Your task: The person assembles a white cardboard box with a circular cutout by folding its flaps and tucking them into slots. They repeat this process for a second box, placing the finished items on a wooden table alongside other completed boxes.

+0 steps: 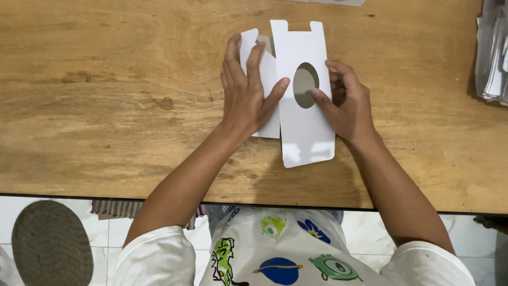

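Folding: flat white die-cut carton blank (pixel 302 124) on the wooden table (pixel 106 106), both hands on it. All places below are relative to the blank.
Nearest, below blank: table's front edge, then the person's white printed shirt (pixel 280 254) and tiled floor; round dark mat (pixel 50 243) far down-left, striped cloth (pixel 119 207) under the table edge, down-left.
Blank itself: lies at table centre, long main panel running toward the person, oval window cut-out (pixel 305 85) in its upper half, two tabs with a notch at the far end. Side panel (pixel 267 79) on its left looks angled up or partly folded; can't tell the crease angle.
Left hand (pixel 246 92): spread flat, palm down on the side panel, thumb tip touching the main panel just left of the oval. Pressing, not clenched, nothing pinched.
Right hand (pixel 346 100): at the blank's right edge, thumb on top beside the oval, fingers curled at the edge; looks like a light pinch on the main panel, but fingertips underneath are hidden.
Progress (judgement): early. One side crease seemingly being worked; blank is otherwise flat, end tabs unfolded, no box shape yet. Most folds left.
Far right of blank: stack of grey-white sheets (pixel 492 50) at the table edge, well apart.
Far, above blank: pale flat pieces (pixel 338 2) at the table's far edge, mostly cut off.
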